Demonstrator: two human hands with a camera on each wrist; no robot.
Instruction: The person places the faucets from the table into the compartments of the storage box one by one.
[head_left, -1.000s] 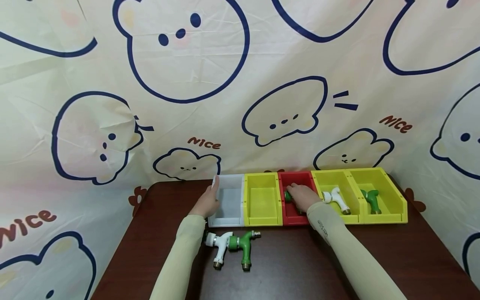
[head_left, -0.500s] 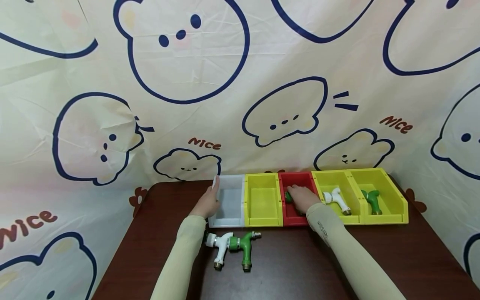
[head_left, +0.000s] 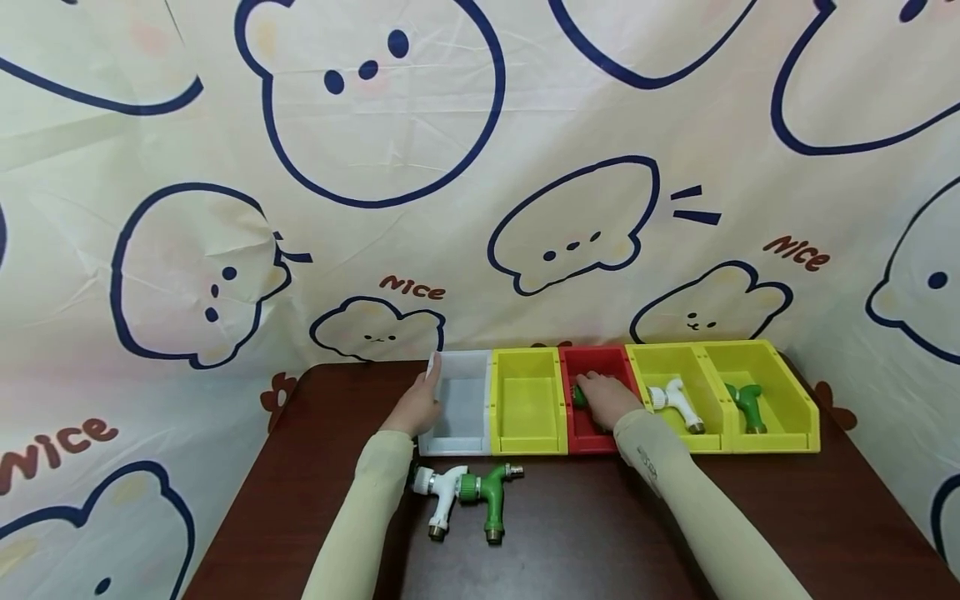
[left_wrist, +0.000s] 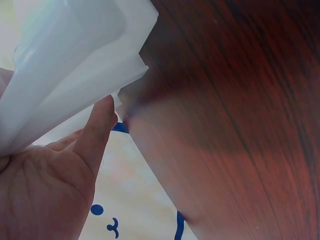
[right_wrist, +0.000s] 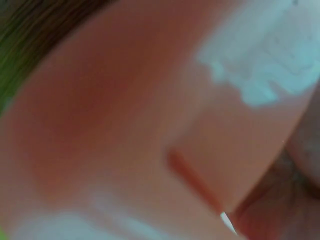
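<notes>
Green piece [head_left: 578, 396], probably a tap, sat in the red bin [head_left: 592, 358] near the table's [head_left: 600, 533] far edge, just left of the right hand's [head_left: 609, 402] fingers, the nearer ones; couldn't tell their grip or its long axis. Left hand [head_left: 414, 406] pinched the gray bin [head_left: 453, 447].

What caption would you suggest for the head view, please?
Left hand holding grey rectangular plastic bin, right hand inside red rectangular plastic bin.
</notes>
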